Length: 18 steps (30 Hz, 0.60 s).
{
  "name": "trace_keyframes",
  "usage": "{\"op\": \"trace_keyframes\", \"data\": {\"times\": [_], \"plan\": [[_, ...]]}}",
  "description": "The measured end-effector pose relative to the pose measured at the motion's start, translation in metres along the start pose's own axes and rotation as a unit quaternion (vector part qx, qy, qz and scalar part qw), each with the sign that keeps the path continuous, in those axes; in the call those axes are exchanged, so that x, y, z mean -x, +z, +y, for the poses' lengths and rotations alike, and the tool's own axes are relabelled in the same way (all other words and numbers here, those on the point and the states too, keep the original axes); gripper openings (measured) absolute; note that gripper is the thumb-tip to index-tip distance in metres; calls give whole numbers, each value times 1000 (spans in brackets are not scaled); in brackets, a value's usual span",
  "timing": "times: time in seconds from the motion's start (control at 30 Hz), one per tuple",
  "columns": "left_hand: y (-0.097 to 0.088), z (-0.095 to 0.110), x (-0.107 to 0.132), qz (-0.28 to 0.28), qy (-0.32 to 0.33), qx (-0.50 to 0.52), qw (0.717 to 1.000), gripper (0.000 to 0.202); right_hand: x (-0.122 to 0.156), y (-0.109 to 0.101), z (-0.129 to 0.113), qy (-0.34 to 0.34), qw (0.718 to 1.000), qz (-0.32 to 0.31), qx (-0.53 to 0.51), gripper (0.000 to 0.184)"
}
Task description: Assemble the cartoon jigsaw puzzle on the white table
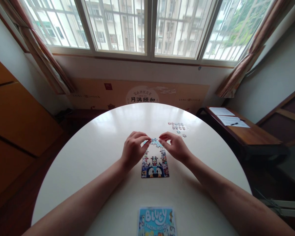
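Observation:
A small, partly assembled jigsaw puzzle (155,165) lies in the middle of the round white table (95,147). My left hand (133,148) and my right hand (175,146) rest at the puzzle's far edge, fingers curled, fingertips pinched on the light blue pieces (155,142) between them. Several loose puzzle pieces (177,127) lie scattered beyond my right hand. A blue puzzle box (156,221) marked "Bluey" sits at the near edge of the table.
A flat cardboard panel (137,93) leans against the wall under the window. A dark wooden side table (245,131) at the right holds papers (227,116) and a pen. A wooden cabinet (17,121) stands at the left.

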<state>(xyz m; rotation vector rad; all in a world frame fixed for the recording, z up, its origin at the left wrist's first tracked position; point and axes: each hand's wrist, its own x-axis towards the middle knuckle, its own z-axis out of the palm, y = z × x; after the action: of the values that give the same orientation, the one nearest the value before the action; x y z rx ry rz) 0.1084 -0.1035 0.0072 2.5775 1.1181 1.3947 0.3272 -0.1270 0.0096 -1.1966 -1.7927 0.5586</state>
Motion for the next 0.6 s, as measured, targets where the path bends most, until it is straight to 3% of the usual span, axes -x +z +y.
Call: {"op": "trace_keyframes", "data": {"times": [0.13, 0.23, 0.4, 0.6], "plan": [[-4, 8, -1, 21, 30, 3, 999, 8, -1, 7, 0, 82, 982, -19, -168, 29], [-4, 11, -1, 27, 42, 4, 999, 7, -1, 9, -3, 125, 960, -20, -251, 30], [-5, 11, 0, 28, 58, 7, 998, 6, -1, 8, -9, 189, 940, -20, -285, 27], [-5, 13, 1, -5, 83, 19, 996, 12, -1, 10, -8, 219, 919, -38, -325, 26]]}}
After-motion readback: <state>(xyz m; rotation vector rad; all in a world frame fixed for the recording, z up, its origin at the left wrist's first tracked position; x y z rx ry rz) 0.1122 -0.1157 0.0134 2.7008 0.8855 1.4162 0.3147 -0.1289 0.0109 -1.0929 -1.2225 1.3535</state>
